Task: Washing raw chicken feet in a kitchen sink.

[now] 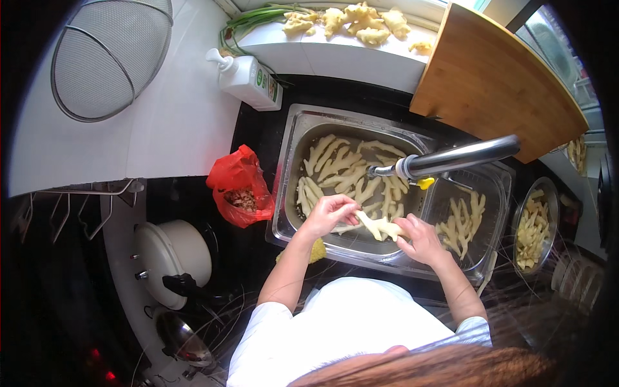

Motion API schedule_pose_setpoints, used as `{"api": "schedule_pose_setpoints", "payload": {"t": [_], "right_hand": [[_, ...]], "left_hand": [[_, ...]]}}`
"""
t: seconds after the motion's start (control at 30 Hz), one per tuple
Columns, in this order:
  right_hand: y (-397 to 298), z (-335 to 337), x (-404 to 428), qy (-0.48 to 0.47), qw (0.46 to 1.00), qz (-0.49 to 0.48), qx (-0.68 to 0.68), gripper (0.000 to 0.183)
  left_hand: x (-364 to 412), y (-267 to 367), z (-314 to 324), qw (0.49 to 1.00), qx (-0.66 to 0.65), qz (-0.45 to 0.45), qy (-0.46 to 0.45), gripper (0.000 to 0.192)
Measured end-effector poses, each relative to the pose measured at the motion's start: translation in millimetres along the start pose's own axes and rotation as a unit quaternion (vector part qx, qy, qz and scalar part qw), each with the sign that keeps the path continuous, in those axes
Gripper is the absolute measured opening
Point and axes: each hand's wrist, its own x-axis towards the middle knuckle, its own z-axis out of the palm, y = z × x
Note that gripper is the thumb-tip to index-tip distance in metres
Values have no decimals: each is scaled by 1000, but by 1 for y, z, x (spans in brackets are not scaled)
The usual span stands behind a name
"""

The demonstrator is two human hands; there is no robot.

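A pale, branched ginger root (378, 227) is held between my two hands above the front of the left basin. My left hand (334, 214) grips its left end, and my right hand (420, 237) pinches its right end. Several pale ginger roots (341, 162) lie in the left basin of the stainless steel sink (290, 145), below and behind my hands. More ginger pieces (463, 220) lie in the smaller right basin, to the right of my right hand. The part of the basin under my fingers is hidden.
A metal faucet (449, 157) reaches over the basins. Left of the sink are a red plastic bag (242, 169) with scraps, a pump bottle (251, 82) and a pressure cooker (174, 259). A wooden board (498, 77) leans behind; a metal bowl of ginger (534, 232) stands right. Unwashed-looking ginger (362, 22) lies on the ledge.
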Motion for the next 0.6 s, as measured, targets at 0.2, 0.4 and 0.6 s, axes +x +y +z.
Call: {"api": "schedule_pose_setpoints", "payload": {"t": [0.2, 0.4, 0.6], "right_hand": [[-1, 3, 6, 19, 1000, -17, 7, 36], [31, 31, 33, -5, 999, -37, -23, 26], [95, 152, 89, -17, 988, 100, -120, 21]], "left_hand": [[1, -3, 9, 945, 308, 95, -62, 29], [43, -34, -15, 918, 350, -147, -118, 32], [127, -143, -5, 888, 438, 24, -140, 40]]}}
